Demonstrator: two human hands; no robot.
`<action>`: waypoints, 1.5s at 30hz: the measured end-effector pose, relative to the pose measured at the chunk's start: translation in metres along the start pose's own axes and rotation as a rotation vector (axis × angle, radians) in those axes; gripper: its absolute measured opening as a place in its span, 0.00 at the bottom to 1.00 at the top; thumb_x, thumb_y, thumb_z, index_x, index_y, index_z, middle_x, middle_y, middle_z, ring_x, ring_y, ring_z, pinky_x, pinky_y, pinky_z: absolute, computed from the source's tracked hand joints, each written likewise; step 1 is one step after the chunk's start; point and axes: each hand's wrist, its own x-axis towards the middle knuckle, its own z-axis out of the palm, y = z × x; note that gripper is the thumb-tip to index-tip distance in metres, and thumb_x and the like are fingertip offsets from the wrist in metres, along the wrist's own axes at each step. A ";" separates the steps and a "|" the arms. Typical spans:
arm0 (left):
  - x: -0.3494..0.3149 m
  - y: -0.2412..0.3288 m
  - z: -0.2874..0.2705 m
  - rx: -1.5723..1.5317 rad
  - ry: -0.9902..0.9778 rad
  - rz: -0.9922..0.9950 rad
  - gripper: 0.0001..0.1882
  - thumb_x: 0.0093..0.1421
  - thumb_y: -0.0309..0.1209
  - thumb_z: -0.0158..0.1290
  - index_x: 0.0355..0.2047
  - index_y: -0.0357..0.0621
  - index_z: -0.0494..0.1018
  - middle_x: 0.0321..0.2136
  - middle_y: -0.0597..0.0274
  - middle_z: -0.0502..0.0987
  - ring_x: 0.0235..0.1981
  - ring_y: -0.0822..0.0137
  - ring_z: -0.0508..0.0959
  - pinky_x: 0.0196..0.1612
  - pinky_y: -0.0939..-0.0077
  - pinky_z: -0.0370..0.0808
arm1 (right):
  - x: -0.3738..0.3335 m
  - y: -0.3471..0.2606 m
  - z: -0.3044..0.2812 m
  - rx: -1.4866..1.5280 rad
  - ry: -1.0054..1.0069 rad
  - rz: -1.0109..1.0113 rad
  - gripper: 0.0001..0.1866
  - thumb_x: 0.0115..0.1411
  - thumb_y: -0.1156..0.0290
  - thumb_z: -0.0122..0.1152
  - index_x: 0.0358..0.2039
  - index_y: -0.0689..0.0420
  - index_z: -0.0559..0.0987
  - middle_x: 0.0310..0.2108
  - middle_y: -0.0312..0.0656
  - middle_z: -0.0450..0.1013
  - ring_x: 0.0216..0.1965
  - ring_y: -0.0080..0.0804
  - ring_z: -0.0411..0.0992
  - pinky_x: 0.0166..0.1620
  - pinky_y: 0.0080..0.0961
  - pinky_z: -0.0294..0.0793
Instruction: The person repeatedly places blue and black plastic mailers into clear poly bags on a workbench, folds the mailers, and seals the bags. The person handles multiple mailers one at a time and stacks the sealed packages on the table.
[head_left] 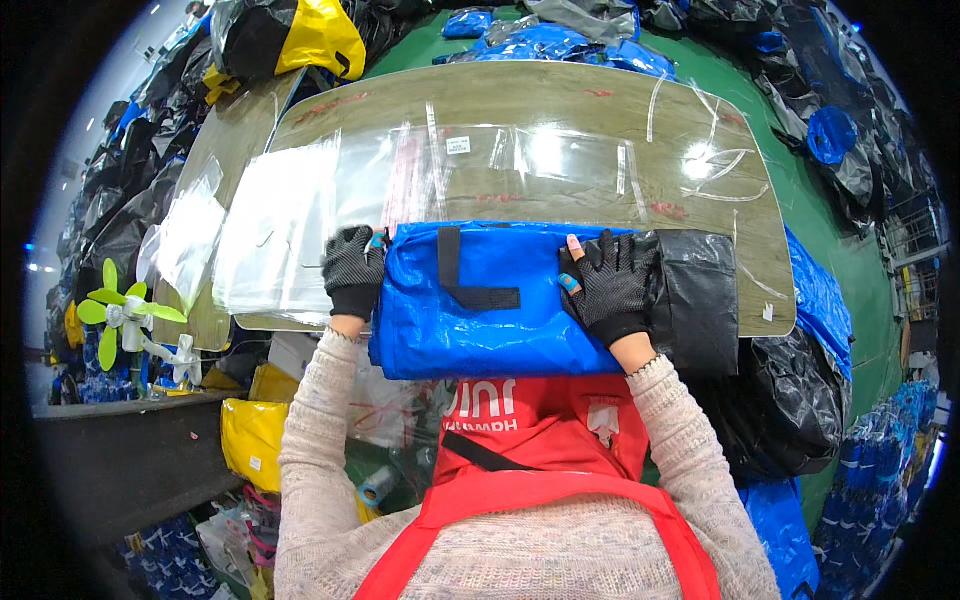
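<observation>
A folded blue bag (480, 345) with a black end panel (705, 300) and black straps lies across the near edge of the table in front of me. My left hand (354, 268), in a black fingerless glove, is closed at the bag's left edge, its thumb against the blue side. Flat on top, near where blue meets black, rests my right hand (608, 282), gloved the same way, its fingers spread. Blue wraps show on a finger of each hand. Beyond the bag are clear plastic sleeves (275, 215), stacked thickest at the left.
The table (560, 90) has rounded corners and strips of clear tape on it. A small green fan (125, 312) stands at the left. A yellow bag (252, 440) hangs below it. Black bags (800, 400) are piled at the right; more blue bags (540, 42) lie beyond the table.
</observation>
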 end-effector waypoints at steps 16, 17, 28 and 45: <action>0.056 0.032 -0.043 -0.275 -0.485 0.105 0.16 0.52 0.43 0.59 0.26 0.43 0.73 0.22 0.53 0.76 0.25 0.52 0.76 0.30 0.63 0.73 | -0.001 -0.002 -0.001 0.058 0.035 0.051 0.34 0.59 0.42 0.48 0.65 0.37 0.61 0.64 0.57 0.57 0.66 0.66 0.47 0.61 0.74 0.28; 0.059 0.025 -0.040 -0.366 -0.587 0.011 0.14 0.55 0.40 0.57 0.27 0.41 0.75 0.21 0.57 0.77 0.22 0.59 0.77 0.29 0.69 0.74 | -0.001 -0.002 -0.001 0.050 0.040 0.062 0.34 0.59 0.42 0.47 0.65 0.37 0.61 0.64 0.57 0.57 0.66 0.65 0.47 0.62 0.73 0.28; -0.034 0.000 -0.018 -0.245 -0.588 -0.503 0.31 0.63 0.53 0.50 0.51 0.36 0.65 0.37 0.53 0.76 0.34 0.65 0.76 0.41 0.70 0.74 | 0.005 -0.005 -0.001 0.083 -0.099 0.107 0.33 0.61 0.42 0.44 0.64 0.42 0.64 0.63 0.57 0.58 0.67 0.63 0.46 0.64 0.68 0.29; 0.034 0.149 -0.120 -1.365 -0.618 -0.637 0.28 0.64 0.43 0.51 0.58 0.38 0.64 0.46 0.51 0.76 0.43 0.60 0.79 0.48 0.68 0.77 | -0.024 -0.006 -0.003 0.495 0.191 0.097 0.21 0.63 0.57 0.48 0.49 0.57 0.73 0.51 0.55 0.67 0.57 0.54 0.62 0.63 0.50 0.52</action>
